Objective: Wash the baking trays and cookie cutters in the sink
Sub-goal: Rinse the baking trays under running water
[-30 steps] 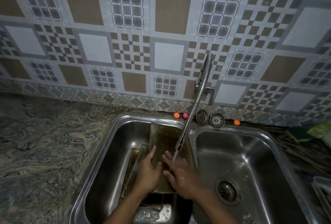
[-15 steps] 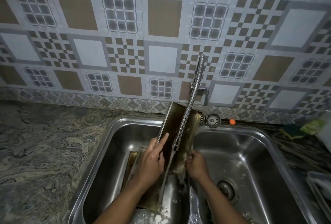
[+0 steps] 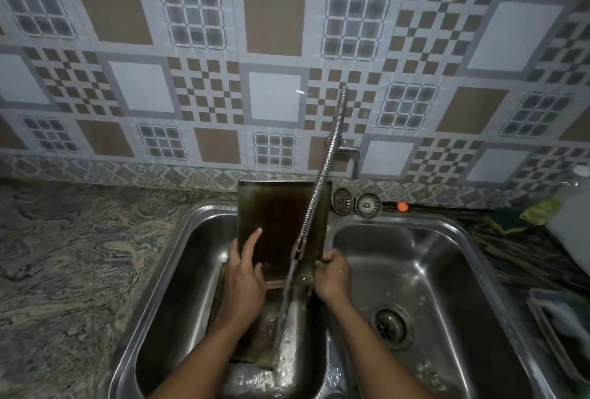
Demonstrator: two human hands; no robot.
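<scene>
We see the baking tray (image 3: 281, 223) tipped up over the left basin of the sink (image 3: 191, 255), its inside dark brown, stained and wet. Its long axis runs away from us, far end raised toward the wall. Our left hand (image 3: 245, 274) lies flat against it, fingers straight; our right hand (image 3: 332, 274) curls round its lower right edge.

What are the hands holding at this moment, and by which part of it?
A baking tray, stood on end. The right hand grips its right edge near the bottom; the left hand presses straight fingers against its left side.
</scene>
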